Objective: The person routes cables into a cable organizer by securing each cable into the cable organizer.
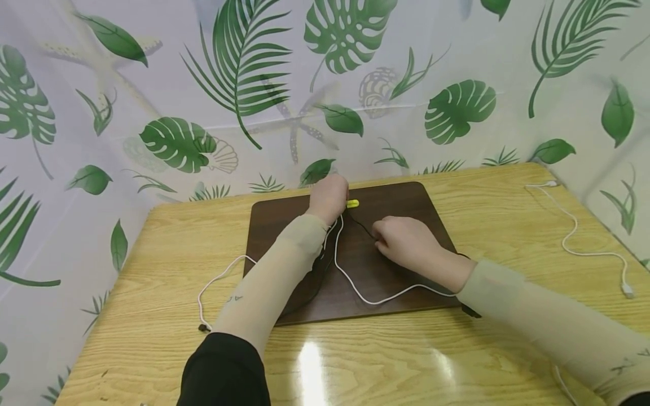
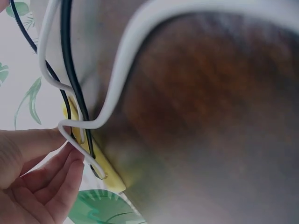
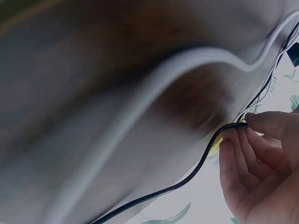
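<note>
A dark brown board (image 1: 401,282) lies on the wooden table. Near its far edge sits a yellow cable holder (image 2: 108,170), a narrow strip with white and black cables running at it. My left hand (image 1: 329,197) is at this strip, thumb and fingers pinching a thin black cable (image 2: 65,95) against it. To the right, my right hand (image 1: 406,239) pinches a black cable (image 3: 196,170) between thumb and fingers, a little above the board. A white cable (image 1: 350,282) curves over the board between the two hands. In the head view the left hand hides part of the strip.
Another white cable (image 1: 574,223) with plugs at its ends lies along the table's right side. At the left, a white cable (image 1: 203,293) hangs over the board's edge onto the wooden table (image 1: 167,338). A leaf-patterned cloth (image 1: 274,113) stands behind.
</note>
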A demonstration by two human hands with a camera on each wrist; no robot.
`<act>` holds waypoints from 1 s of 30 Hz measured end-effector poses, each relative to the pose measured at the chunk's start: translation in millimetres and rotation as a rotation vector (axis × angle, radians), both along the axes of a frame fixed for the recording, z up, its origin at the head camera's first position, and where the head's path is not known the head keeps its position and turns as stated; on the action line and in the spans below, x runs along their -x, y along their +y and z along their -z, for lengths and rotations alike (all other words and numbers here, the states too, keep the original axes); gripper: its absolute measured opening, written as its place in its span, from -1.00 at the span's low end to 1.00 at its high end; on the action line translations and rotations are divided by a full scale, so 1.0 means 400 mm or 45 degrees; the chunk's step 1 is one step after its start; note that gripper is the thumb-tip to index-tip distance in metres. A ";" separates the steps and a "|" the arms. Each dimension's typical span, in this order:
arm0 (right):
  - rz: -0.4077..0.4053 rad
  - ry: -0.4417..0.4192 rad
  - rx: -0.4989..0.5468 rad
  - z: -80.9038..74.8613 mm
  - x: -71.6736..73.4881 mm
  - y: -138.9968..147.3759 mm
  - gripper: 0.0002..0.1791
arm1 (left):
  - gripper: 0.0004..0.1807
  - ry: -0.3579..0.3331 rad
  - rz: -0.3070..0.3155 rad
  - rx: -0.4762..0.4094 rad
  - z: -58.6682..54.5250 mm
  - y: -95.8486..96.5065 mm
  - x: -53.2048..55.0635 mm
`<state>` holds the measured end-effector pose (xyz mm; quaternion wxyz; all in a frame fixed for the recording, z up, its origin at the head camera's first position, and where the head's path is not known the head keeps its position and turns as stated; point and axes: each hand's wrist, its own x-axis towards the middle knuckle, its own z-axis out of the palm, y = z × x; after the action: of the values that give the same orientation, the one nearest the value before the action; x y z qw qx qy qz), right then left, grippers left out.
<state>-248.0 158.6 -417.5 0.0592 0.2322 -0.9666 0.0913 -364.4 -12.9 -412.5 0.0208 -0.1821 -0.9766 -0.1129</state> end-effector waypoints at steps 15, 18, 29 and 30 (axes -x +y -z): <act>0.007 0.005 -0.013 0.010 0.002 -0.001 -0.76 | -0.83 0.011 0.066 0.064 -0.009 0.001 -0.004; -0.003 0.009 -0.013 0.009 0.003 -0.003 -0.76 | -0.91 -0.013 0.078 0.046 -0.012 -0.003 -0.002; -0.006 -0.010 -0.002 0.008 0.002 -0.003 -0.89 | -0.95 -0.083 0.070 -0.017 -0.016 -0.013 0.004; -0.006 -0.017 -0.001 0.010 0.002 -0.003 -0.89 | -0.95 -0.090 0.067 -0.029 -0.013 -0.014 0.005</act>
<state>-248.8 157.6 -421.3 0.0524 0.2340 -0.9664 0.0927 -366.2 -18.5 -407.2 -0.0144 -0.2033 -0.9702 -0.1309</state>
